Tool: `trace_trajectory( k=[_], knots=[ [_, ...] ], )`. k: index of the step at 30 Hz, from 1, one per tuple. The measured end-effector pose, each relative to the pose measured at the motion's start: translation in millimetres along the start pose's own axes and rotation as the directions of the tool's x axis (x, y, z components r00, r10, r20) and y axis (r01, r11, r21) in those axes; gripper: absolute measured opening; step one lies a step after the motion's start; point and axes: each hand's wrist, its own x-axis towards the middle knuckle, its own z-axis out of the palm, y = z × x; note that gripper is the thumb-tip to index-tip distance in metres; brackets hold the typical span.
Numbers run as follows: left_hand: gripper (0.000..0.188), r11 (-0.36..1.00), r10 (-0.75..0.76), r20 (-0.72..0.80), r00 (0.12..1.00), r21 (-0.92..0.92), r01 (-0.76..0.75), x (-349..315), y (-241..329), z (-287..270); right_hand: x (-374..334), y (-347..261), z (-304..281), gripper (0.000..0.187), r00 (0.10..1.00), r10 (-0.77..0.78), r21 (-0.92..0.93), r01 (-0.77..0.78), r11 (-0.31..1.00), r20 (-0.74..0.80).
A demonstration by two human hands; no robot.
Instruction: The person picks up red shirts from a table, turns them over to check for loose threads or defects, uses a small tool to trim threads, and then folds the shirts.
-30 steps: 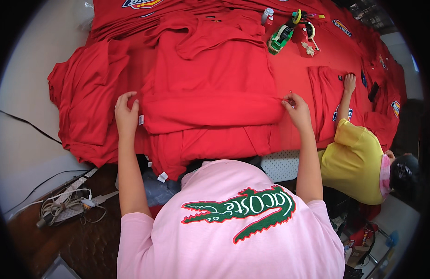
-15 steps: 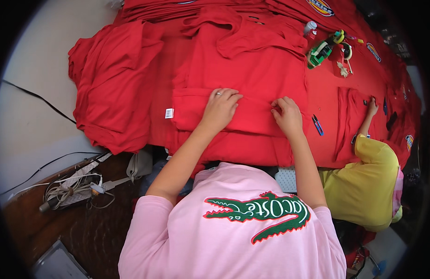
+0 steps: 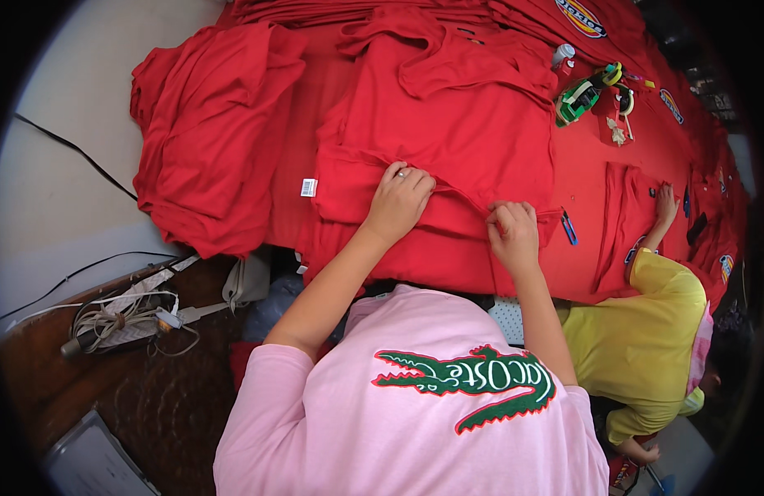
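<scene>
A red T-shirt [image 3: 456, 124] lies in front of me on a stack of red garments [image 3: 431, 260], its neck end away from me. My left hand [image 3: 401, 200] is closed on the shirt's lower edge, thumb and fingers pinching the cloth. Farther right, my right hand [image 3: 514, 236] has its fingers curled round the same edge. Between my two hands the hem is raised and slack, with the layer beneath showing under it. A small white label [image 3: 308, 188] sticks out at the shirt's left side.
Left of the stack lies a heap of red garments [image 3: 208, 149]. To the right are a blue-handled thread snipper [image 3: 569, 229], a green tape dispenser [image 3: 578, 101] and a white-topped container [image 3: 564, 56]. A person in yellow [image 3: 638, 339] works at right over a red shirt [image 3: 620, 215]. Cables [image 3: 126, 324] lie lower left.
My right hand has moved toward me and closed on the shirt's edge. The hem has been lifted between my hands. The view has shifted slightly.
</scene>
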Motion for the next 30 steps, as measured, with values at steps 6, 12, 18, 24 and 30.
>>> trace_trajectory(
  k=[6, 12, 18, 24, 30],
  knots=[
    [0.019, 0.966, 0.139, 0.123, 0.983, 0.200, -0.162, -3, -22, -15, -13, 5, 3, 0.024, 0.995, 0.097, 0.009, -0.097, 0.995, 0.006],
    [0.020, 0.984, -0.125, 0.523, 0.843, 0.176, 0.038, 45, -53, -97, 69, 30, -49, 0.012, 0.947, 0.065, 0.074, -0.044, 0.996, -0.314],
    [0.026, 0.347, -0.152, 0.522, 0.839, -0.767, 0.540, 47, 4, -187, 156, 45, -111, 0.011, 0.933, -0.035, -0.007, 0.035, 0.999, -0.357],
    [0.052, 0.060, -0.752, 0.270, 0.601, -0.881, 0.470, 13, -2, -135, 211, 144, -165, 0.026, 0.903, 0.301, -0.210, -0.373, 0.904, -0.307],
    [0.031, 0.330, -0.743, 0.094, 0.662, -0.810, 0.485, -33, 20, -96, 239, 226, -193, 0.032, 0.676, 0.669, -0.145, -0.729, 0.669, -0.310]
  ],
)
